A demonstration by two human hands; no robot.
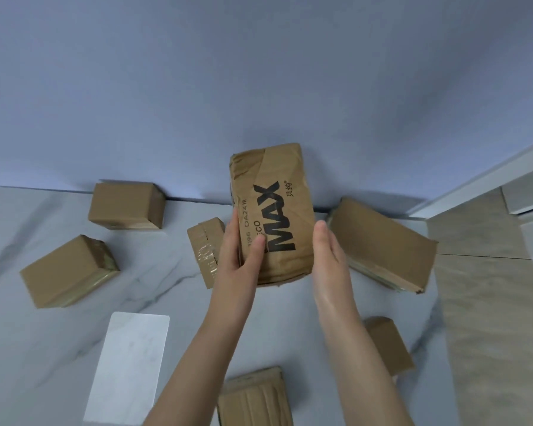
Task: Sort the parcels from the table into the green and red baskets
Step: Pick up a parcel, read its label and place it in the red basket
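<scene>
A brown paper-wrapped parcel (274, 192) printed "MAX" is held up above the table, in front of the wall. My left hand (239, 256) grips its lower left edge, thumb across the printed face. My right hand (328, 256) lies with straight fingers against its lower right edge. Several other brown parcels lie on the marble table (43, 348): one at the back left (126, 206), one at the left (65, 272), a small taped one (203, 247) behind my left hand, and a large flat one (385, 244) on the right. No basket is in view.
A white rectangular sheet (130, 367) lies on the table at the near left. Two more parcels sit near me, one at the bottom centre (256, 398) and one by my right forearm (388, 345). The table ends at the right, with tan floor (490, 333) beyond.
</scene>
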